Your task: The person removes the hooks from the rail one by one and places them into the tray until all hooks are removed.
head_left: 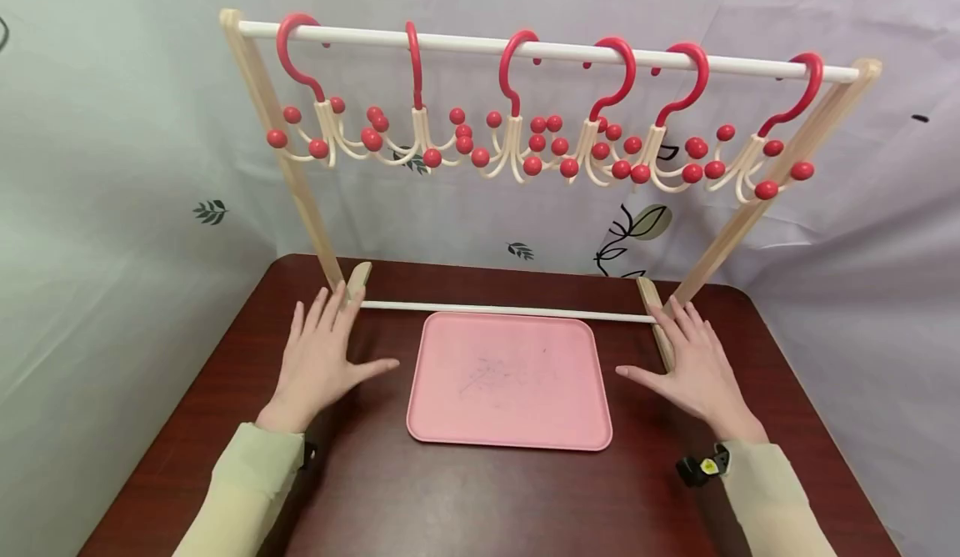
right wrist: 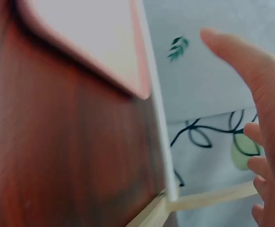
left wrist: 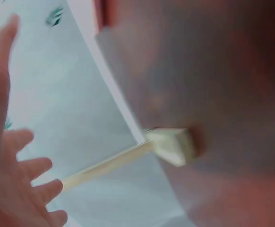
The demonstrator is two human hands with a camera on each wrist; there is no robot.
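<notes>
The rack posts (head_left: pixel 300 182) are pale straw, the upper rod (head_left: pixel 450 42) and lower rod (head_left: pixel 510 310) white. Bright red hooks (head_left: pixel 703 71) top cream stems (head_left: pixel 513 142), which end in red balls (head_left: pixel 532 165). The tray (head_left: pixel 510 415) is pink with faint greyish scribbles; the bench (head_left: pixel 495 507), dark red-brown and grained. The backdrop (head_left: pixel 450 232) is greyish white, printed with dark green sprigs (right wrist: pixel 176 48) and black-outlined leaves (head_left: pixel 652 222), one filled pale green. Both sleeves (head_left: pixel 243 482) are light cream.

Tray (head_left: pixel 510 382): on the table (head_left: pixel 480 507), between my left hand (head_left: pixel 318 361) and my right hand (head_left: pixel 697 365).
Rack (head_left: pixel 302 190): on the table, lower rod (head_left: pixel 510 310) just behind the tray.
Hangers (head_left: pixel 513 136): six, in a row on the top rod (head_left: pixel 459 43).
</notes>
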